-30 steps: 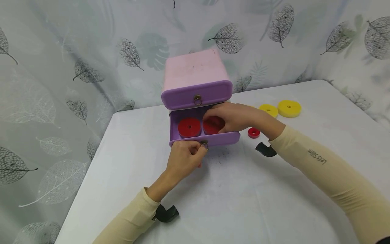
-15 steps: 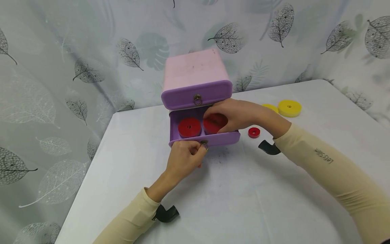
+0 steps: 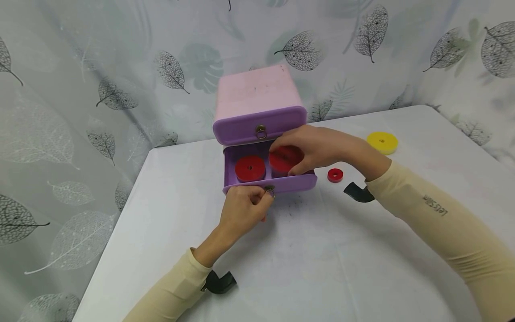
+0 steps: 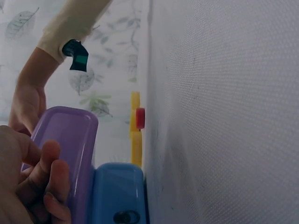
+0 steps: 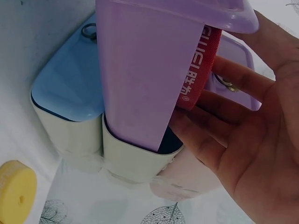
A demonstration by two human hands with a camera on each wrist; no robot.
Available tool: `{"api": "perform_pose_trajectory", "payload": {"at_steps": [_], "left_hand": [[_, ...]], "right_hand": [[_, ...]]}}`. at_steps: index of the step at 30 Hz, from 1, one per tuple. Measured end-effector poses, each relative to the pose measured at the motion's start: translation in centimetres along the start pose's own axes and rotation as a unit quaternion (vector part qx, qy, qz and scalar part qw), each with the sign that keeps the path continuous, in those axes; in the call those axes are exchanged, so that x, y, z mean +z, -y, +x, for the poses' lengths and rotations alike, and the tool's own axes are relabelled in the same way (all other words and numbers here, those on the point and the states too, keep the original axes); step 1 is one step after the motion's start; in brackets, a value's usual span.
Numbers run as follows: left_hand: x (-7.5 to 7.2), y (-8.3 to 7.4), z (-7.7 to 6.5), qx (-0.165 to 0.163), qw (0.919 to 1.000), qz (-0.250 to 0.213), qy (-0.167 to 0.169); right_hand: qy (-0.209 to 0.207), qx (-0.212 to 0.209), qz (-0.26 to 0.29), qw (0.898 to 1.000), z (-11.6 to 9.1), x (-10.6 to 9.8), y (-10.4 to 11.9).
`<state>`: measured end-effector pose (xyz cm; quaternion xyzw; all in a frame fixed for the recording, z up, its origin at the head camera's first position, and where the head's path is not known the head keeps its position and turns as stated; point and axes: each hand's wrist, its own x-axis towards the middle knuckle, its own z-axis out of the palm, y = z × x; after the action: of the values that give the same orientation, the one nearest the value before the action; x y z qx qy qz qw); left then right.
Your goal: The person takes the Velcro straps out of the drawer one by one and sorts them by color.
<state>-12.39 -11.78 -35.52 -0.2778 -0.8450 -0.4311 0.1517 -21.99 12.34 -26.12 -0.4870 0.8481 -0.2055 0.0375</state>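
A pink chest [image 3: 257, 89] stands at the back with a purple drawer [image 3: 295, 183] pulled out beneath its upper, closed one. At the drawer's front, my left hand [image 3: 237, 212] pinches the small ring pull [image 3: 271, 193]. My right hand [image 3: 322, 145] reaches in over the right side and grips a roll of red tape [image 3: 284, 157] between thumb and fingers. White lettering shows on that roll's edge in the right wrist view, where it sticks up past the drawer wall. Another roll of red tape [image 3: 250, 168] lies flat in the drawer's left half.
To the right, a small red ring [image 3: 335, 175] and a yellow roll [image 3: 382, 142] lie on the white table [image 3: 386, 214]; further yellow rolls [image 4: 136, 149] show in the left wrist view. A blue drawer [image 4: 119, 186] sits directly below the purple one. A leaf-patterned curtain [image 3: 120, 67] hangs behind.
My right hand has risen slightly and shifted right, with the right-hand roll lifting and tilting in its grip. The left hand and the drawer have stayed put.
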Motion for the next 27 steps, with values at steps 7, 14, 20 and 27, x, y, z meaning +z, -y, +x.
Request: {"api": "perform_pose_trajectory", "payload": {"at_steps": [7,14,20,27], "left_hand": [[0.0,0.0,0.0,0.003,1.0,0.0,0.0],[-0.1,0.0,0.0,0.009,1.0,0.004,-0.002],[-0.1,-0.1,0.1,0.012,0.9999,0.006,-0.002],[-0.1,-0.1,0.0,0.009,0.9999,0.008,-0.001]], "right_hand": [[-0.002,0.003,-0.005,1.0,-0.3,-0.4,0.2],[-0.005,0.01,-0.001,1.0,-0.8,-0.8,0.4],[-0.013,0.013,0.003,1.0,-1.5,-1.2,0.3],[-0.019,0.018,0.009,1.0,-2.3,-1.4,-0.1]]}}
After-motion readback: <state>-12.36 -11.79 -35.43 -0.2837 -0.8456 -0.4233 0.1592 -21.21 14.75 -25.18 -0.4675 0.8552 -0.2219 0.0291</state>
